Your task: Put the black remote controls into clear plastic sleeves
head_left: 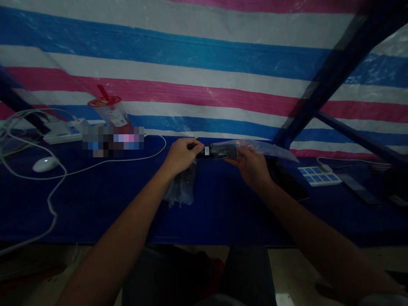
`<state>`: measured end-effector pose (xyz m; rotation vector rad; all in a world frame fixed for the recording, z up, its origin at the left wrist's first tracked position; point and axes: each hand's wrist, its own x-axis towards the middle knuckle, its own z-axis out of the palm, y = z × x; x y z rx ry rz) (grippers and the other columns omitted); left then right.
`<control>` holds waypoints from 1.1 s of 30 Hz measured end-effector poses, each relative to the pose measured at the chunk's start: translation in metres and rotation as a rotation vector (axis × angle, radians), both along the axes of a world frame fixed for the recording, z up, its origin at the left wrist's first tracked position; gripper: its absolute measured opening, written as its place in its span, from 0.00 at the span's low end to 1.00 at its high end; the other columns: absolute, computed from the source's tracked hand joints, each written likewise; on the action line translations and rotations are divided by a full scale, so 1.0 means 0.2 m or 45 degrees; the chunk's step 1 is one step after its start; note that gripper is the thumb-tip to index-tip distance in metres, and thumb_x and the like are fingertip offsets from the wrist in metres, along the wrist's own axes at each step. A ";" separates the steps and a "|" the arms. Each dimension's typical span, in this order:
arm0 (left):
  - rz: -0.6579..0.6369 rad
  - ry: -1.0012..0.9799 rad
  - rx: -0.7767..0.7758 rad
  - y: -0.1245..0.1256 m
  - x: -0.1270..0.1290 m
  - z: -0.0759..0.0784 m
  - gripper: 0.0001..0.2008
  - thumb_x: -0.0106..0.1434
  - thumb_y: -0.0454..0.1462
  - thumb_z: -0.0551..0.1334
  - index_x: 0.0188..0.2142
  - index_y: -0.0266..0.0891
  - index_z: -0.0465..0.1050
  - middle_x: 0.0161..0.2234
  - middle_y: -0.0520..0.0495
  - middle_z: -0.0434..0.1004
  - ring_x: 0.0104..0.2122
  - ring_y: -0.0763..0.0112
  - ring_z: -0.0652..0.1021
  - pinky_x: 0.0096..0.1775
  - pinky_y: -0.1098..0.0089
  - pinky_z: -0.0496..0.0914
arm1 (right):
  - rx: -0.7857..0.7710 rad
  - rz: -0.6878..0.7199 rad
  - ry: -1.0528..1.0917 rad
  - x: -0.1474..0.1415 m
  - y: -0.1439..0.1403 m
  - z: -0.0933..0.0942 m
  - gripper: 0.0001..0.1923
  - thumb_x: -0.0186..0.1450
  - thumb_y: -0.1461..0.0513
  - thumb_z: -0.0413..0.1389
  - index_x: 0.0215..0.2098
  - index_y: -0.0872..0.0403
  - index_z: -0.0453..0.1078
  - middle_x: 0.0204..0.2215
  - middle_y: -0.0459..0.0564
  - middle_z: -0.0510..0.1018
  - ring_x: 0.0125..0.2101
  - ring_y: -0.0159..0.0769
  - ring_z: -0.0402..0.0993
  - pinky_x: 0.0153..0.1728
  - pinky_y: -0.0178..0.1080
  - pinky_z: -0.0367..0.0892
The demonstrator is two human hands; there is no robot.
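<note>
Over the blue table, my left hand (182, 154) pinches one end of a slim black object with a small white label (207, 151); I cannot make out its kind. A clear plastic bag (267, 148) covers the object's other end and trails off to the right. My right hand (253, 163) has its fingers closed on this bag, near the covered end. Below my left hand lies a second clear plastic bag (183, 191) with something dark inside, partly hidden by the hand.
On the left are a white mouse (45, 164), looping white cables, a power strip (63, 135) and a lidded cup with a straw (111, 111). A dark flat panel (288, 180), a white-and-blue multi-socket strip (318, 176) and a phone-like slab (360, 189) lie right. Striped sheeting hangs behind.
</note>
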<state>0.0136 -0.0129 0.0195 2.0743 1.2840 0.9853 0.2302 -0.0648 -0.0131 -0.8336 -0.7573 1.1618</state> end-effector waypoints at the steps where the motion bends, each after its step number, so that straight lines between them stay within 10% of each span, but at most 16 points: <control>1: -0.021 0.005 0.006 0.00 0.00 0.00 0.08 0.63 0.40 0.62 0.35 0.43 0.80 0.38 0.46 0.84 0.40 0.60 0.80 0.47 0.58 0.72 | 0.003 -0.014 0.003 0.00 0.00 0.00 0.08 0.61 0.64 0.62 0.39 0.51 0.72 0.35 0.46 0.82 0.36 0.39 0.82 0.43 0.51 0.80; 10: -0.014 -0.098 0.073 -0.04 0.06 -0.04 0.12 0.66 0.40 0.62 0.47 0.45 0.79 0.37 0.47 0.81 0.40 0.63 0.78 0.46 0.59 0.71 | 0.012 -0.002 0.043 -0.04 -0.02 -0.01 0.17 0.56 0.65 0.67 0.42 0.51 0.72 0.35 0.45 0.81 0.35 0.39 0.82 0.40 0.47 0.81; 17: -0.092 0.004 0.330 -0.08 0.09 -0.04 0.11 0.62 0.44 0.68 0.45 0.48 0.80 0.45 0.47 0.80 0.51 0.59 0.74 0.56 0.53 0.66 | 0.090 -0.026 0.038 -0.07 -0.05 0.01 0.18 0.54 0.66 0.68 0.41 0.50 0.72 0.40 0.45 0.80 0.42 0.40 0.81 0.43 0.46 0.80; 33: 0.037 -0.179 0.263 -0.05 0.10 -0.06 0.03 0.61 0.32 0.65 0.31 0.40 0.73 0.38 0.46 0.76 0.45 0.62 0.75 0.51 0.59 0.68 | 0.007 0.075 0.152 -0.05 -0.04 0.01 0.12 0.59 0.65 0.65 0.41 0.50 0.72 0.37 0.45 0.81 0.43 0.42 0.80 0.51 0.55 0.75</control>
